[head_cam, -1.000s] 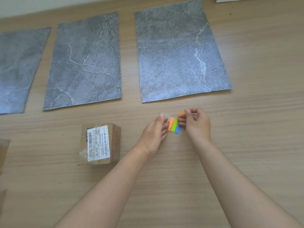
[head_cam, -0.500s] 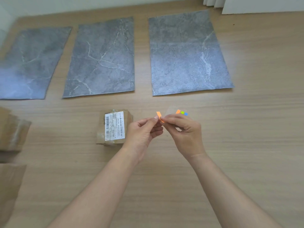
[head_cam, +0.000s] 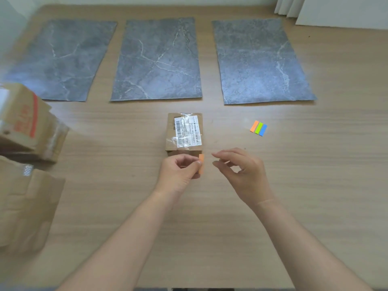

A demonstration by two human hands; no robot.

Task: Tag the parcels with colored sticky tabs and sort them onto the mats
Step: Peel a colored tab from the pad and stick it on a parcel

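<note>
A small brown parcel (head_cam: 184,133) with a white shipping label lies on the wooden table, in front of the middle grey marble mat (head_cam: 157,59). My left hand (head_cam: 178,175) pinches an orange sticky tab (head_cam: 201,162) just in front of the parcel's near right corner. My right hand (head_cam: 239,173) hovers beside it with loosely curled fingers and holds nothing. The tab pad (head_cam: 258,128) with orange, green and blue strips lies on the table to the parcel's right. A left mat (head_cam: 58,59) and a right mat (head_cam: 260,61) flank the middle one.
More brown cardboard parcels are piled at the left edge: one with red print (head_cam: 23,118) on top and a larger one (head_cam: 25,206) nearer me. A white panel (head_cam: 344,11) stands at the far right corner.
The orange tab has come off the pad and stays in my left hand. My right hand let go of the pad, which now lies on the table to the right. The view shifted left.
</note>
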